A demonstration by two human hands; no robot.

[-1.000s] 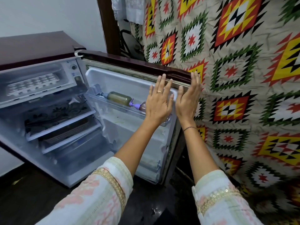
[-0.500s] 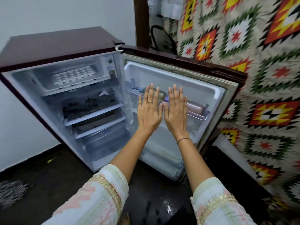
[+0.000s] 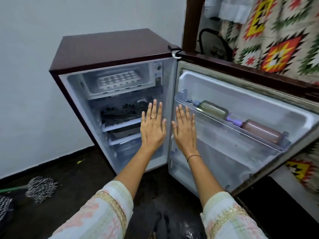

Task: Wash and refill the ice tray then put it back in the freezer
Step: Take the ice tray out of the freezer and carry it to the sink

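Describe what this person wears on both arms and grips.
Both arms wear loose pale sleeves, the left sleeve and right sleeve, printed with faint pink and green and edged by a gold embroidered band. The left grip bears a thin gold ring. A thin dark beaded bracelet circles the right wrist; the right grip shows no ring.

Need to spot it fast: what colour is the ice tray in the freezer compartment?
White ice tray, seen best in the head view.

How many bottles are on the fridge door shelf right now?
2. A greenish bottle lies on its side at the hinge end of the door shelf. A pinkish-brown bottle lies on its side toward the outer end. Lower door shelves are partly hidden.
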